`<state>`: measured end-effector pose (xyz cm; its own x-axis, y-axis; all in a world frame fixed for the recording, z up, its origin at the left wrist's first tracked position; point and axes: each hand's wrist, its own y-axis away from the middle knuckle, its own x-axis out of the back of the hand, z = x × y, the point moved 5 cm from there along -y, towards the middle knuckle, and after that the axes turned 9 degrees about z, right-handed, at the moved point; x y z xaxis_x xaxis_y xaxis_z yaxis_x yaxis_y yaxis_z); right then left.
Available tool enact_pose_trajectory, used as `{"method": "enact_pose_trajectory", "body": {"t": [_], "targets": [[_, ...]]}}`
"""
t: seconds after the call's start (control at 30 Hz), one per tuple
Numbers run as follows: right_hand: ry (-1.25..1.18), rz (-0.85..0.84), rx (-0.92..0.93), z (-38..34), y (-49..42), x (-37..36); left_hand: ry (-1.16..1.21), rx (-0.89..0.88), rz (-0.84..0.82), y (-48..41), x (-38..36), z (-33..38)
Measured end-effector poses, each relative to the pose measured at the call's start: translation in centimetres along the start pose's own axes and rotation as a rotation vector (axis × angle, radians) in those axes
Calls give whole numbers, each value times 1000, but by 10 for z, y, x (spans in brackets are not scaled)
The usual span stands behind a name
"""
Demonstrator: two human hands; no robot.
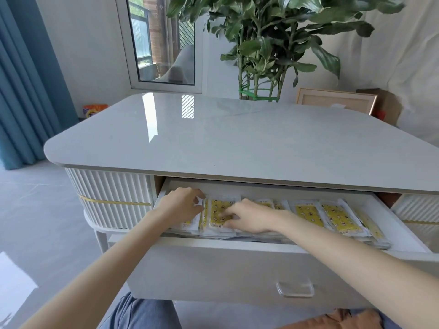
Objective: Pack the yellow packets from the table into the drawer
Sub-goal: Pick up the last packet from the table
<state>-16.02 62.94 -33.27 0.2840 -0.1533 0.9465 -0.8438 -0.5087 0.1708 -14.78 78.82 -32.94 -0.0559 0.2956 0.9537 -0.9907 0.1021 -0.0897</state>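
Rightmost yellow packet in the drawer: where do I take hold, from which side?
Grip the rightmost packet by its free right edge, from above-right: it leans on its neighbour, and bare drawer floor lies beside that edge.

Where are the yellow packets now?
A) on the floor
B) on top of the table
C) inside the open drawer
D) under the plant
C: the yellow packets lie in a row inside the pulled-out drawer, with the left hand and right hand on them.
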Motion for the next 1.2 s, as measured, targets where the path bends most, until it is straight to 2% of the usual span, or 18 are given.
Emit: {"method": "enact_pose_trajectory", "body": {"t": [0.33, 0.47, 0.6, 0.7, 0.77, 0.83, 0.9, 1.07, 1.13, 1.2], "targets": [[-298, 485, -200, 6, 69, 38, 189, 27, 363, 50, 24, 40], [-124, 814, -250, 13, 101, 28, 216, -59, 581, 72, 25, 55], [-140, 1074, -143, 18, 115, 26, 174, -247, 771, 79, 33, 60], [-121, 1138, -4, 15, 111, 28, 108, -373, 893, 82, 40, 62], [-68, 1186, 94, 15, 108, 30, 88, -439, 913, 81, 42, 62], [6, 1198, 177, 18, 104, 33, 38, -461, 860, 73, 40, 61], [112, 1125, 211, 26, 96, 36, -53, -448, 792, 62, 37, 59], [430, 794, 118, 66, 74, 45, -334, -448, 579, 24, 26, 38], [450, 722, 60, 86, 66, 49, -396, -451, 512, 9, 20, 31], [467, 721, 44, 100, 58, 51, -387, -433, 494, -2, 17, 26]]}}
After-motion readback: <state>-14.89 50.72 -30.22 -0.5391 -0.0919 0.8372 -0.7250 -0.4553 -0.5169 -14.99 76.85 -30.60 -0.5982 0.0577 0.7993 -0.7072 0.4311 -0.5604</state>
